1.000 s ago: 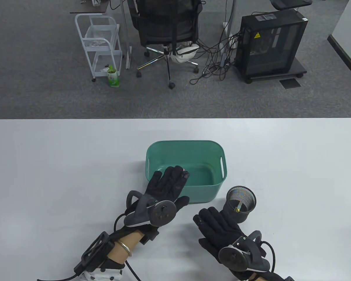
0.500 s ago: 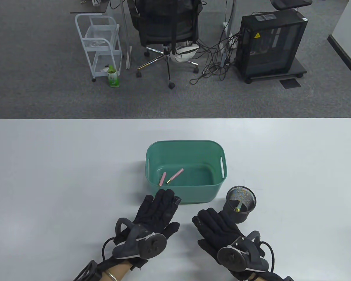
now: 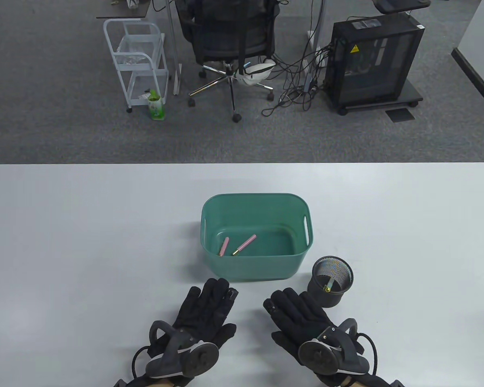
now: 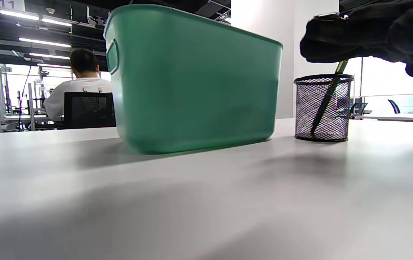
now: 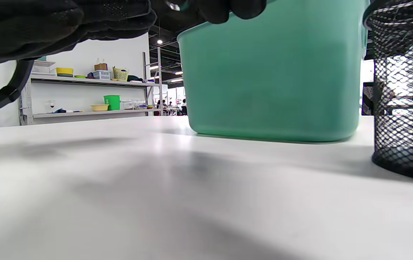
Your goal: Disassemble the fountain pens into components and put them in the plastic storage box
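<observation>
**Both hands flat and empty; two pen parts in box**

Left hand [image 3: 209, 308]: lies low over the counter [image 3: 84, 242] at the near edge, left of centre. Fingers straight and close together, pointing far toward the box [image 3: 255, 269]; grip spread, holding nothing. Fingertips near the box's near wall, not touching it.

Right hand [image 3: 298, 318]: near edge, right of centre. Fingers extended, angled far-left; grip spread, holding nothing. It sits just beside the cup [image 3: 331, 282], on the cup's near-left side.

Box: green plastic, centre of counter, handle slots on its left and right walls. Inside, on the floor toward the near-left corner, two pink pen parts: a short one [image 3: 224, 246] and, just right of it, a longer one [image 3: 244, 244] with a gold-coloured near end. Both lie tilted, far ends leaning right; apart from each other.

Cup: black mesh, upright, just right of the box's near-right corner. One pen [image 4: 327, 99] leans inside it, dark body, top end poking over the rim in the left wrist view.

Floor beyond the counter: chair [image 3: 230, 44], white cart [image 3: 139, 60], computer case [image 3: 373, 60].
</observation>
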Motion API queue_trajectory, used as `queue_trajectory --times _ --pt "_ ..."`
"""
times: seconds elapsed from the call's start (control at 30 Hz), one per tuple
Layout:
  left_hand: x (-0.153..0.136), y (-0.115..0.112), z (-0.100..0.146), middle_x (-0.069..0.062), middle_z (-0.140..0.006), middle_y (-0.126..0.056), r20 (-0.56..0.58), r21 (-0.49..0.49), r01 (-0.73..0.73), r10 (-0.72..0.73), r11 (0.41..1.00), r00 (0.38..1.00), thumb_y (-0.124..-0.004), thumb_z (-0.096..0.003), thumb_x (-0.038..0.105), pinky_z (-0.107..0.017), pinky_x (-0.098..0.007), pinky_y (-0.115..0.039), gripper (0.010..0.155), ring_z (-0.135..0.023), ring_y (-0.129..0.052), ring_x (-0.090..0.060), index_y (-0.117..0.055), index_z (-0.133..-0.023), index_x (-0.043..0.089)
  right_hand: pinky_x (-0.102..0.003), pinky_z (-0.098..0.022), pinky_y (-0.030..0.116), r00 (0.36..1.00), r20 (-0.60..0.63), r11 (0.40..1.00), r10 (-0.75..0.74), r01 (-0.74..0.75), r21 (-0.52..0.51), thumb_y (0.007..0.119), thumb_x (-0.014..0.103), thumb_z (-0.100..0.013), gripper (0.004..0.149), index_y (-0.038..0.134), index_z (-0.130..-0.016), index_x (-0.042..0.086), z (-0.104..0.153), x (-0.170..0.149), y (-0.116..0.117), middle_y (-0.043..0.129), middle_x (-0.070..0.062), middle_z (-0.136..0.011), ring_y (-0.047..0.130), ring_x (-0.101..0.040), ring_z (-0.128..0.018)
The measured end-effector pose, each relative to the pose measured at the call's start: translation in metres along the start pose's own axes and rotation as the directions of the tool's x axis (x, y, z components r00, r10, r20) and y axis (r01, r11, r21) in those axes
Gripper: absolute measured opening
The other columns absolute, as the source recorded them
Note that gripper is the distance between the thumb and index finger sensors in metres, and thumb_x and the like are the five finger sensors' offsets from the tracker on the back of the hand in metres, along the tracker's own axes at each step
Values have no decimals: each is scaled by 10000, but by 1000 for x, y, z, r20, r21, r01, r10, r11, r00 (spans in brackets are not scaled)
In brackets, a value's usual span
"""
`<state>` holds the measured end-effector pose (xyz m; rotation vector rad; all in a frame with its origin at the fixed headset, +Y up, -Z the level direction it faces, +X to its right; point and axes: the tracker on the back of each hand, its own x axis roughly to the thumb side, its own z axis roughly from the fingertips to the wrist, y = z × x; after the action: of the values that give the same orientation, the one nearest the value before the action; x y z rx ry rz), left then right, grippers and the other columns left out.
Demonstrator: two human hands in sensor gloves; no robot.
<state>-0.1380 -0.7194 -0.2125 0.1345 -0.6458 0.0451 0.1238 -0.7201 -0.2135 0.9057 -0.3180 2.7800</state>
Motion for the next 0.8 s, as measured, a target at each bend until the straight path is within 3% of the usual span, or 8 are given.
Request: queue_trajectory --times 0.53,0.8 --pt "0 -7 1 -157 -1336 -213 27 -31 -29 30 999 999 -370 -680 517 -871 -562 -198 734 -1216 -234 -388 -195 -1273 120 -462 -828 357 1000 3 1000 -3 3 20 538 521 -556 661 476 -1157 254 0 0 2 453 -46 -1210 476 -288 -1112" --pt "-1 -8 0 -159 -1336 -208 27 -52 -27 28 998 999 -377 -679 522 -870 -564 -196 739 -1217 -232 -387 -198 -1274 121 -490 -834 366 1000 -5 996 16 -16 -90 598 523 -546 652 513 -1149 289 -2 2 -22 483 -43 -1210 505 -291 -1114"
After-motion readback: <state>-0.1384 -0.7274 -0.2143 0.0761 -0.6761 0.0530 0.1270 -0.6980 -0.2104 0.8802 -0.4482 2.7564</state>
